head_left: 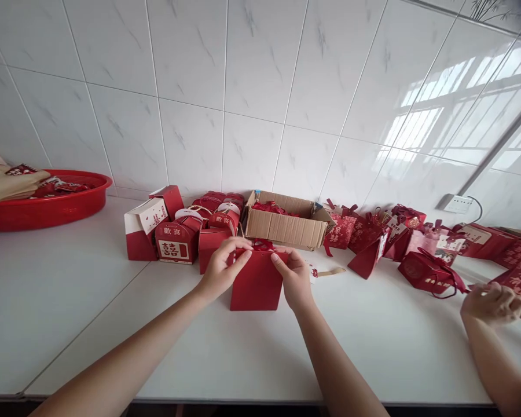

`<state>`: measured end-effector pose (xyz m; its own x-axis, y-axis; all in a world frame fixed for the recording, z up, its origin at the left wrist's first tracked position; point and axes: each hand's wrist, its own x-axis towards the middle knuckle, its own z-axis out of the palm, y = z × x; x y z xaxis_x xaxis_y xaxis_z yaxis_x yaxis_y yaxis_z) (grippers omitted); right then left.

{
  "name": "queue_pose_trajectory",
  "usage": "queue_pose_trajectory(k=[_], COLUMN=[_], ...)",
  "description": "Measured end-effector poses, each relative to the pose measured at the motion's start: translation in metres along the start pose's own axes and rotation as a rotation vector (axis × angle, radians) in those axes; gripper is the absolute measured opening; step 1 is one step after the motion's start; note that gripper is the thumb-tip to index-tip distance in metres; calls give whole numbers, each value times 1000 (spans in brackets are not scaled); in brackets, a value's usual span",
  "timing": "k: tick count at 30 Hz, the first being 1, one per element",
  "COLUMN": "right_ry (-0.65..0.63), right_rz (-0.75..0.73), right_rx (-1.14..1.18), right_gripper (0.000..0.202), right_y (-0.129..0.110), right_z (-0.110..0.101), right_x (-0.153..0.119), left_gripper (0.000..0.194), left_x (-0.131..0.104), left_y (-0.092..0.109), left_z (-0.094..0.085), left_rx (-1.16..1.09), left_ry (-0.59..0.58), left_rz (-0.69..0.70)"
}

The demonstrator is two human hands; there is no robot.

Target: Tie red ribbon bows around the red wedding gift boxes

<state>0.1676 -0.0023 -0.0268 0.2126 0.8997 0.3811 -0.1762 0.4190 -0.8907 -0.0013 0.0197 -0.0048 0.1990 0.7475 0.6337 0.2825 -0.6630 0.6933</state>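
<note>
A plain red gift box stands upright on the white table in front of me. My left hand pinches its upper left edge between thumb and fingers. At the upper right corner, my right hand grips the same box, thumb on the near face. A dark red ribbon bow shows at the top of the box, between my hands. Behind the box the fingertips of both hands are partly hidden. Right beside my right hand lies a small white tag with a pale ribbon strip.
An open cardboard carton with red items stands by the wall. Several candy boxes sit left of it; ribboned boxes spread right. Another person's hand is at right, another hand over a red basin. A socket is on the wall.
</note>
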Motion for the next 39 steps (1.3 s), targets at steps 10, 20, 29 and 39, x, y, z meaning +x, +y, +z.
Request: queue_pose_trajectory(k=[10,20,29,39], right_ry=[-226,-213,-169,137], right_rz=[96,90,236,-534], right_rx=[97,-558,-1157,-753], right_gripper=[28,43,64,21], right_y=[-6,2,45,-20], right_z=[2,-94,-141,-78], right_x=[11,47,55,20], left_gripper=[27,20,12,12], left_x=[-7,-13,-27,-36], left_y=[-1,-1,8,9], left_z=[-2,1,-5,6], left_rx=[-111,-116,-159,-241], left_ry=[-4,87,-66,-159], left_rz=[-171,-194,-94,-112])
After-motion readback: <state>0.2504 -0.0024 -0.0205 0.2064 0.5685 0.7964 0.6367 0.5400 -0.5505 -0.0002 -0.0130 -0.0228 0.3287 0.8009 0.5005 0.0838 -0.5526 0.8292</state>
